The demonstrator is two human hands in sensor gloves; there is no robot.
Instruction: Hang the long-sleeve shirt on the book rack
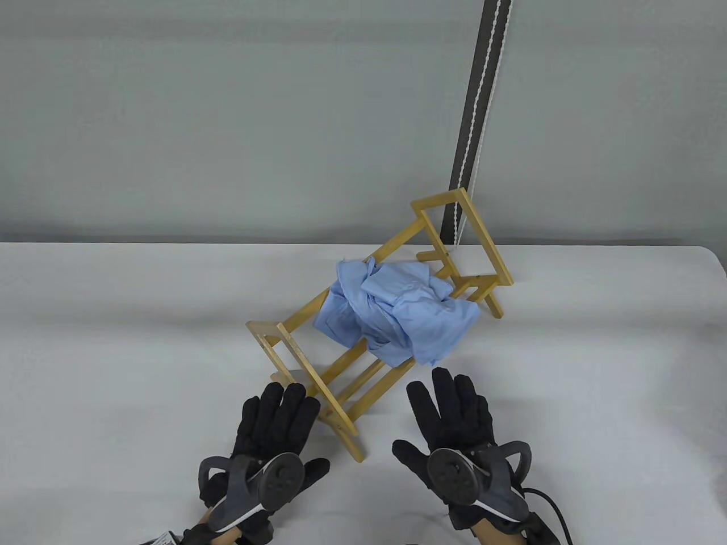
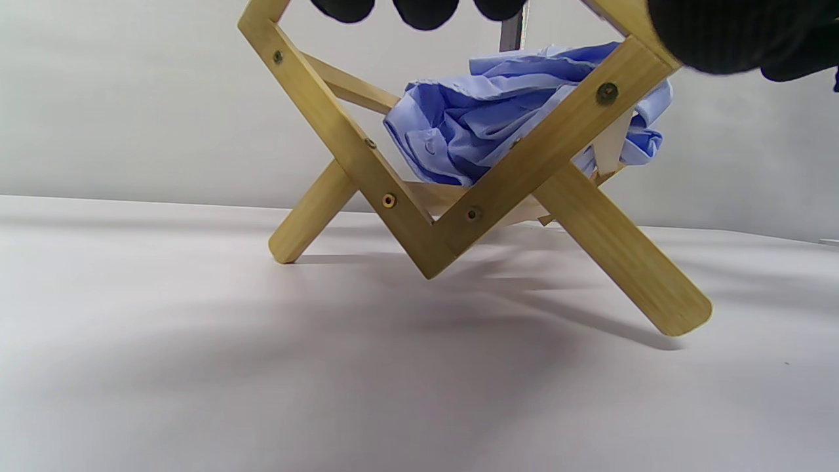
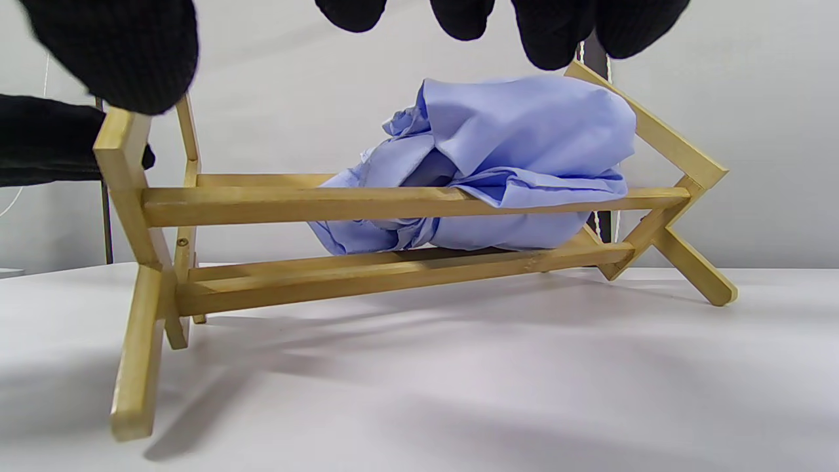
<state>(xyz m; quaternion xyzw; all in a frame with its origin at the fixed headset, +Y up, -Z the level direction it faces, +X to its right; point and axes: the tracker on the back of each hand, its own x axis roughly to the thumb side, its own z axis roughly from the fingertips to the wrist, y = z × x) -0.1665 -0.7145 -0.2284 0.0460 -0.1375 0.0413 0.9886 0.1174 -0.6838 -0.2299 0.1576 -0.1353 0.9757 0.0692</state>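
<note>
A crumpled light-blue shirt (image 1: 395, 315) lies bunched in the trough of a wooden book rack (image 1: 341, 374) that stands slantwise on the white table. The shirt (image 2: 498, 118) and rack (image 2: 393, 190) show in the left wrist view, and the shirt (image 3: 511, 144) and rack (image 3: 295, 196) in the right wrist view. My left hand (image 1: 275, 426) is spread flat, fingertips at the rack's near end frame; I cannot tell if they touch it. My right hand (image 1: 454, 420) is spread open just right of the rack's near end, short of the shirt, holding nothing.
The white table (image 1: 113, 340) stretches wide on both sides of the rack. A grey wall stands behind it. A dark strip with a white bead cord (image 1: 480, 102) hangs down the wall behind the rack's far end.
</note>
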